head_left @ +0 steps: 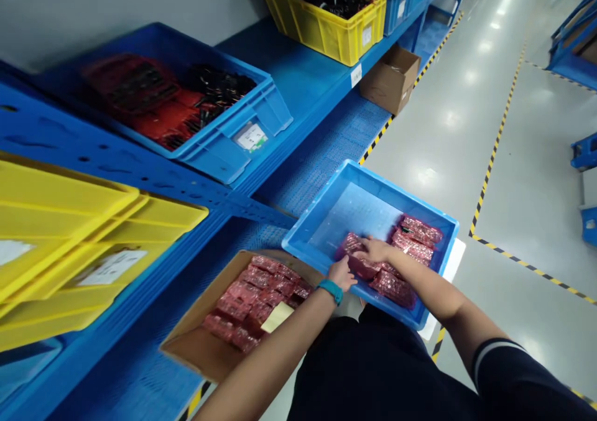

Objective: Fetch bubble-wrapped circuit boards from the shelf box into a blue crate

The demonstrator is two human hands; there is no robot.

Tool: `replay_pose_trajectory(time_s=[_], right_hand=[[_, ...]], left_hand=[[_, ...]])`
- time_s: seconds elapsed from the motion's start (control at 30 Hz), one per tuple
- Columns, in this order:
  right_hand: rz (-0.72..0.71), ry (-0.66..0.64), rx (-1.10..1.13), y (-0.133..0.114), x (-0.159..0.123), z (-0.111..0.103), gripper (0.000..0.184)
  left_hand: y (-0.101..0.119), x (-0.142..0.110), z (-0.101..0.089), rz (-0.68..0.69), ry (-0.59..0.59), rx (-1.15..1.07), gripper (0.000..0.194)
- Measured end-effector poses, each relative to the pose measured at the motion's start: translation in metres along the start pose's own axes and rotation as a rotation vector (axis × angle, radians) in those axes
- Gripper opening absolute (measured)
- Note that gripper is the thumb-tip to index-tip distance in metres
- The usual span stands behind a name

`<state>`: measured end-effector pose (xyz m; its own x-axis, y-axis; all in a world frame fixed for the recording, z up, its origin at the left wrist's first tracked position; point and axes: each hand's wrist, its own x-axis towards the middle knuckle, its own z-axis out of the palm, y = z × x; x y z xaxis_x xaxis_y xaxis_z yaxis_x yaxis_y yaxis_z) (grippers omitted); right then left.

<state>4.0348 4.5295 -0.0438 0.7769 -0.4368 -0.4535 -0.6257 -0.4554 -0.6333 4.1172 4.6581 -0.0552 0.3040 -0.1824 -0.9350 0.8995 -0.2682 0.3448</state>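
A blue crate (326,212) rests on my lap and holds several pink-red bagged packs (417,237) along its near and right side. Both my hands are inside it. My left hand (342,273), with a teal wristband, has its fingers closed on a pink pack (364,267) at the crate's near edge. My right hand (375,249) lies over the same pack with fingers curled on it. To the left, an open cardboard box (196,346) is filled with more of these pink packs (254,296) and a yellow slip.
Blue shelving runs along the left with a blue bin (219,141) of red and black parts, yellow bins (93,222), and a far yellow bin (326,29). A cardboard box (389,79) sits on the low shelf. Grey floor with striped tape lies to the right.
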Motion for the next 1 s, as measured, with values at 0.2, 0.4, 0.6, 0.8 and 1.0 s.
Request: replay_pose_trajectory(time_s=[0.2, 0.4, 0.6, 0.8, 1.0], right_hand=[[0.021, -0.055, -0.13, 0.001, 0.01, 0.047, 0.069], [-0.031, -0.033, -0.204, 0.002, -0.019, 0.082, 0.048], [-0.043, -0.191, -0.213, 0.011, -0.019, 0.086, 0.048], [-0.013, -0.048, -0.205, -0.013, -0.017, 0.086, 0.033], [-0.263, 0.63, 0.011, -0.087, -0.015, 0.168, 0.032]], left_hand=[[0.034, -0.053, -0.129, 0.2, 0.137, -0.294, 0.015], [-0.015, -0.074, -0.288, 0.115, 0.432, -0.468, 0.011], [-0.109, -0.075, -0.363, -0.039, 0.413, -0.396, 0.009], [-0.143, -0.059, -0.446, -0.084, 0.244, -0.143, 0.035], [-0.131, 0.014, -0.548, -0.039, 0.341, 0.193, 0.021]])
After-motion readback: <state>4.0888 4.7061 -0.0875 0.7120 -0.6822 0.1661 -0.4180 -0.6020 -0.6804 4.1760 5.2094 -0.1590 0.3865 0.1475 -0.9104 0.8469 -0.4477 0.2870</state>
